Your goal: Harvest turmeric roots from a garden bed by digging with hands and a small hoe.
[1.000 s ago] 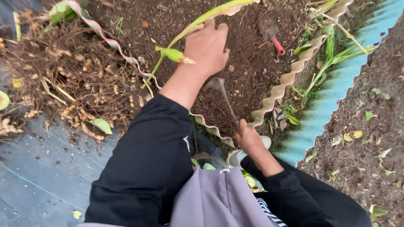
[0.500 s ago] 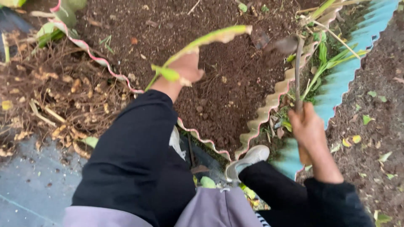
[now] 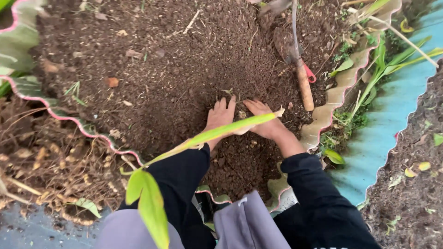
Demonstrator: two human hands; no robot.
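Both hands are laid flat on the dark soil (image 3: 175, 78) near the middle of the raised bed, side by side, with a seedling between them. The left hand (image 3: 220, 115) is spread, fingers pointing away from the body, palm pressed to the soil just left of the seedling's base. The right hand (image 3: 264, 121) is likewise open, fingers angled toward the left hand, and rests on the soil just right of the base. Nothing is gripped by either hand; the soil is touched by both, and the stem seems to be flanked rather than clasped, though the contact at the base is partly hidden by the leaf.

The seedling (image 3: 217, 133) is seen with its pale base at the hands and its long axis running back toward the body and to the left, so that the stem crosses over the left wrist and ends in broad green leaves (image 3: 147, 198) close to the camera. The base lies about equally near to both hands.

Beyond the right hand, well apart from it, a trowel (image 3: 302, 78) with a wooden handle is left lying on the soil, its handle end nearest the right hand. The bed is bounded by wavy edging (image 3: 323, 124), and a blue corrugated sheet (image 3: 387, 124) is seen to the right of it.
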